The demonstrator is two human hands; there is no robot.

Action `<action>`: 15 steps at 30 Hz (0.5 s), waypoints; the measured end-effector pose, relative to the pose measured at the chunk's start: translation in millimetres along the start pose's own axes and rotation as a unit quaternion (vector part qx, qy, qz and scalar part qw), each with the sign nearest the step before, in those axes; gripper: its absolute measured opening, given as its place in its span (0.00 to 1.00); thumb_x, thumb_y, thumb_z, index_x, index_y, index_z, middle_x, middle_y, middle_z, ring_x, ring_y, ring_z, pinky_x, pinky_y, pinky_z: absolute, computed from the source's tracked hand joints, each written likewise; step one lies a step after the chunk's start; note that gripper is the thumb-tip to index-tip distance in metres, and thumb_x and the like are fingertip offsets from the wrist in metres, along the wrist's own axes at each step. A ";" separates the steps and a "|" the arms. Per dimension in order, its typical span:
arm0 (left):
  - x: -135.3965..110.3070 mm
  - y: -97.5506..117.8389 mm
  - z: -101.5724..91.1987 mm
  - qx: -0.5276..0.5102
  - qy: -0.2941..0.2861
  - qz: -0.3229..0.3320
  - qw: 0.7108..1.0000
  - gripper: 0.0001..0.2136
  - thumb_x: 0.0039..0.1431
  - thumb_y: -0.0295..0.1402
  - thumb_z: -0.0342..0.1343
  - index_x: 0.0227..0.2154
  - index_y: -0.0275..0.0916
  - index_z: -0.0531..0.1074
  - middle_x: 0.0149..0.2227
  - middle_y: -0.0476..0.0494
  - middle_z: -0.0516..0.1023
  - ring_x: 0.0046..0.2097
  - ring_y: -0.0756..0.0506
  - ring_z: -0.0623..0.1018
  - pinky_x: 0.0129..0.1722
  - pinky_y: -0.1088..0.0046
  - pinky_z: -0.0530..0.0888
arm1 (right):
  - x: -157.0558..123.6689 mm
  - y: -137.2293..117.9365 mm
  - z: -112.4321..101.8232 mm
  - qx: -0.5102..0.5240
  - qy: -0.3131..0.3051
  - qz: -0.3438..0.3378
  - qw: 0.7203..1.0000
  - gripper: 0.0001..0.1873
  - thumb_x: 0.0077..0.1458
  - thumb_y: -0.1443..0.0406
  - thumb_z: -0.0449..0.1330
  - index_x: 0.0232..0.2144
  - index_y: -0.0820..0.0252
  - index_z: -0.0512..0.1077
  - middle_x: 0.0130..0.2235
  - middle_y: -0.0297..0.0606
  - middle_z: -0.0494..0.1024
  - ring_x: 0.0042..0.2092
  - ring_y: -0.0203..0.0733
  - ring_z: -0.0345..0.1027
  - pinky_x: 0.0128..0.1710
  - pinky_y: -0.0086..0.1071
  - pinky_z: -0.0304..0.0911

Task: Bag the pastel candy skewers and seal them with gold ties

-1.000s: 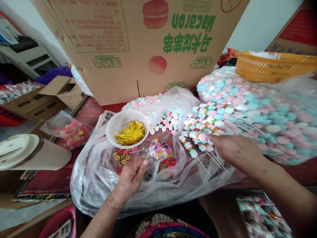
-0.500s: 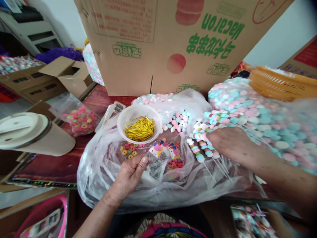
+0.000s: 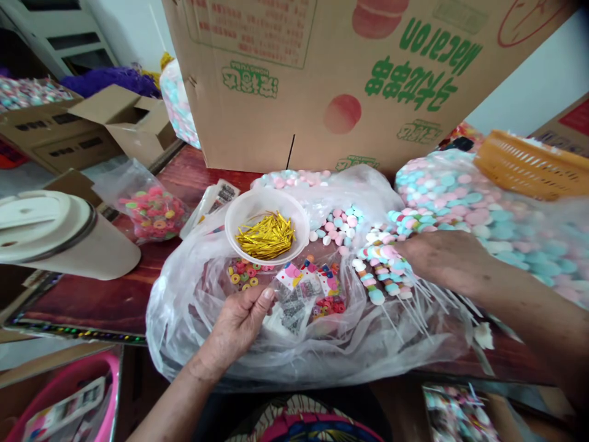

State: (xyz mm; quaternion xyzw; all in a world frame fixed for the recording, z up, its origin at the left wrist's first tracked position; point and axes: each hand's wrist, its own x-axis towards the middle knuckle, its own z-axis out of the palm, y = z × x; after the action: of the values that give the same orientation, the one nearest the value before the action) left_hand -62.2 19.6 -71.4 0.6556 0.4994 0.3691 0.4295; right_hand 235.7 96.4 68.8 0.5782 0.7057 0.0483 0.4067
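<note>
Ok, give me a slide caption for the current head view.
Right hand at pastel candy skewers, left hand at clear printed packets, near a white bowl of gold strips.

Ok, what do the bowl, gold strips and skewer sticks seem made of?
Bowl: likely plastic, smooth and milky, its wall slightly translucent. Gold strips: foil or metallised plastic, by their bright metallic shine. Skewer sticks: plain white, perhaps plastic; too thin here to rule out paper.
</note>
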 end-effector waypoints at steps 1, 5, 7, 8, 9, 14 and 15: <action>0.3 0.6 -0.1 0.001 -0.001 -0.002 1.000 0.21 0.64 0.44 0.43 0.27 0.35 0.73 0.22 0.50 0.70 0.25 0.51 0.69 0.26 0.77 0.66 | 0.3 -0.3 -0.6 0.003 -0.002 -0.002 1.000 0.20 0.58 0.72 0.45 0.44 0.54 0.73 0.43 0.43 0.78 0.47 0.52 0.71 0.38 0.40 0.61; 0.8 2.1 -0.3 0.006 -0.002 -0.007 1.000 0.21 0.64 0.44 0.42 0.27 0.35 0.73 0.22 0.49 0.71 0.26 0.50 0.69 0.26 0.77 0.67 | 3.5 -2.8 -4.5 0.000 -0.031 0.001 1.000 0.20 0.58 0.72 0.45 0.45 0.55 0.73 0.45 0.44 0.78 0.49 0.53 0.70 0.40 0.40 0.61; 1.0 2.3 -0.4 0.008 -0.004 -0.008 1.000 0.21 0.64 0.44 0.42 0.27 0.35 0.73 0.22 0.49 0.71 0.26 0.50 0.69 0.27 0.77 0.67 | 6.5 -4.5 -6.6 0.002 -0.054 0.005 0.999 0.19 0.58 0.72 0.46 0.43 0.57 0.74 0.45 0.45 0.78 0.48 0.53 0.70 0.39 0.39 0.62; 1.1 2.3 -0.4 0.009 -0.005 -0.010 1.000 0.21 0.64 0.44 0.43 0.27 0.35 0.73 0.23 0.49 0.71 0.26 0.50 0.69 0.27 0.77 0.67 | 8.0 -5.2 -7.9 0.003 -0.062 0.006 0.998 0.19 0.57 0.72 0.47 0.42 0.58 0.75 0.44 0.46 0.78 0.48 0.53 0.71 0.38 0.39 0.62; 1.1 2.2 -0.2 0.008 -0.006 -0.012 1.000 0.21 0.64 0.44 0.43 0.27 0.35 0.74 0.23 0.49 0.71 0.26 0.50 0.69 0.27 0.77 0.67 | 9.5 -5.5 -9.4 0.003 -0.066 0.006 0.998 0.19 0.56 0.73 0.47 0.41 0.59 0.75 0.44 0.47 0.78 0.47 0.53 0.71 0.37 0.38 0.62; 1.6 -1.7 2.6 -0.012 0.004 -0.017 1.000 0.20 0.64 0.44 0.44 0.29 0.35 0.74 0.22 0.49 0.71 0.26 0.50 0.69 0.27 0.77 0.67 | 18.0 -3.7 -19.1 0.008 -0.046 -0.014 0.999 0.18 0.50 0.77 0.50 0.34 0.63 0.77 0.39 0.50 0.80 0.44 0.56 0.73 0.35 0.41 0.64; 1.7 -2.8 3.2 -0.016 0.005 -0.017 1.000 0.20 0.63 0.45 0.44 0.28 0.35 0.74 0.22 0.49 0.71 0.26 0.51 0.69 0.26 0.77 0.67 | 20.6 -3.4 -20.5 0.014 -0.033 -0.021 0.999 0.17 0.49 0.77 0.50 0.32 0.63 0.78 0.38 0.51 0.80 0.42 0.56 0.73 0.34 0.41 0.64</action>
State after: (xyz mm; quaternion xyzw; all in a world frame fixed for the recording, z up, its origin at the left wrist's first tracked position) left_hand -59.8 21.0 -75.0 0.6384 0.5068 0.3731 0.4431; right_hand 220.2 121.1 69.9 0.5705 0.7043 0.0110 0.4223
